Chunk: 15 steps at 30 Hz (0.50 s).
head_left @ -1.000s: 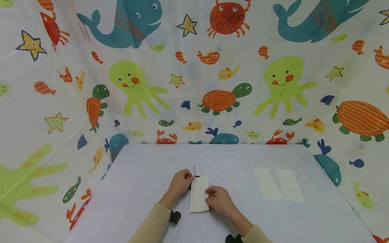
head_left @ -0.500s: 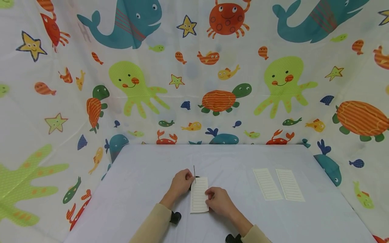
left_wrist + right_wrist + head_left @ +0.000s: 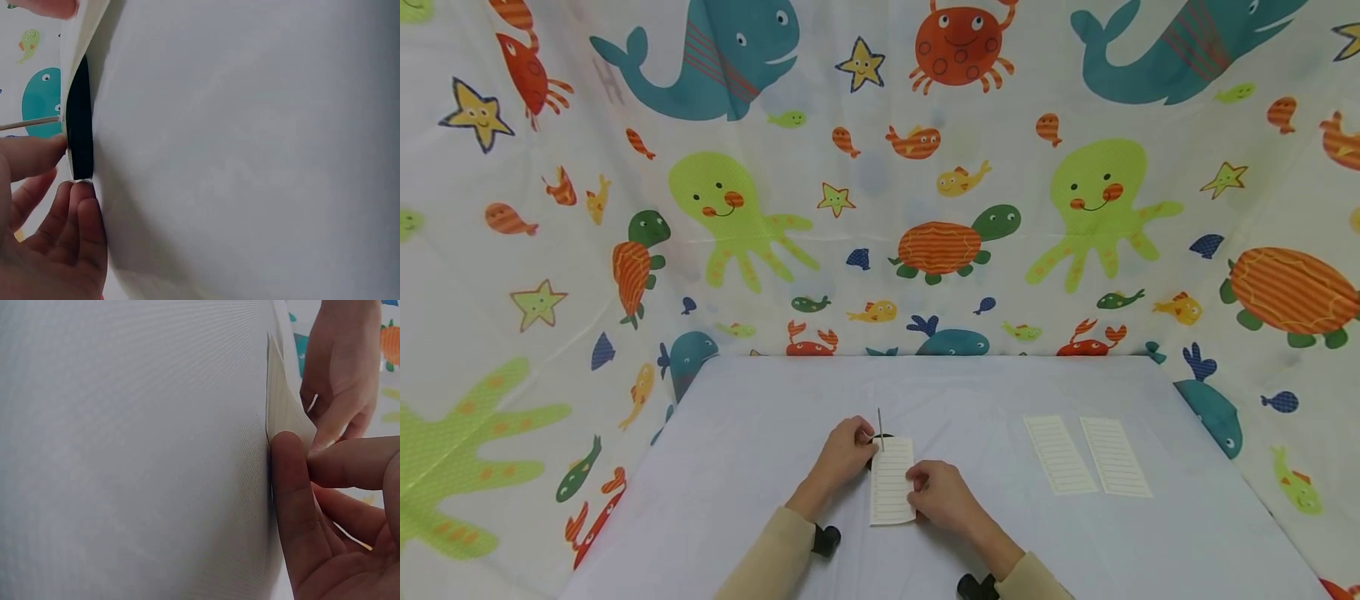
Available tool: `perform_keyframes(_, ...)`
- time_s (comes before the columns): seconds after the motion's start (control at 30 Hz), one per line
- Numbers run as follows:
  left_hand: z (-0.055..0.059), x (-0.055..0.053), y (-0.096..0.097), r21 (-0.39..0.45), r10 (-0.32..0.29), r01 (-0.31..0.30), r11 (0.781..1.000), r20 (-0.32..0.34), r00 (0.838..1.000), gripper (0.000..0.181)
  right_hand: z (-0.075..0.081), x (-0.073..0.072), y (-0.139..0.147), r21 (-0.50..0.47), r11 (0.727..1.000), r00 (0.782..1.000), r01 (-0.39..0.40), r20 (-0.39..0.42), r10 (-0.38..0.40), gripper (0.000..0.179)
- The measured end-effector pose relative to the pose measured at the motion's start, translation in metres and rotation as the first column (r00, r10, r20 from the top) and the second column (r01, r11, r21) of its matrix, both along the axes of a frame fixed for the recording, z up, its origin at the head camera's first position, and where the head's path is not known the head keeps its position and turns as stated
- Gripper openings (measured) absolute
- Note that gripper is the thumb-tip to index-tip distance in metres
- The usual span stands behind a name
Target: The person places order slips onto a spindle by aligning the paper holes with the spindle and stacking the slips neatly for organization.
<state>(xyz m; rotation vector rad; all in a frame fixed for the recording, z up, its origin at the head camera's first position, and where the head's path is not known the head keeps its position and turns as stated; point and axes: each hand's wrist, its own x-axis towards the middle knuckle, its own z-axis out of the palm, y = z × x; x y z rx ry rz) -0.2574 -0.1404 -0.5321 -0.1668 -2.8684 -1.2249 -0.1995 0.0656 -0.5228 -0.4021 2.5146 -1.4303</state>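
Observation:
A small stack of lined paper slips (image 3: 891, 487) lies in the middle of the table, pierced near its top edge by the thin metal rod of a receipt spike (image 3: 881, 425). Under the paper, the spike's dark base (image 3: 80, 125) shows in the left wrist view. My left hand (image 3: 844, 450) holds the base and the paper's upper left corner, thumb on the paper and other fingertips at the base's edge. My right hand (image 3: 942, 493) pinches the right edge of the slips (image 3: 284, 409) between thumb and finger. The base is mostly hidden by the paper.
Two more lined slips, one (image 3: 1060, 455) beside the other (image 3: 1116, 457), lie flat to the right on the white-covered table (image 3: 760, 400). A curtain (image 3: 880, 275) printed with sea animals hangs behind and at the sides.
My left hand has shifted slightly left, and its upper fingertips now stand a little apart from the rod. My right hand and the paper have hardly moved.

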Motion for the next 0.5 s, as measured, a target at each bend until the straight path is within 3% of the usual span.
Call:
perform_keyframes(0.23, 0.0049, 0.0061, -0.0037, -0.032, -0.097, 0.1, 0.995, 0.061, 0.993, 0.014, 0.0017, -0.0004, 0.0008, -0.009, 1.0, 1.0, -0.01, 0.018, 0.01, 0.026)
perform_keyframes(0.5, 0.0048, 0.0077, -0.0038, -0.03, -0.087, 0.089, 0.996, 0.068, 0.994, 0.018, 0.0044, 0.0013, 0.0009, 0.005, 1.0, 0.999, -0.011, 0.042, 0.011, 0.028)
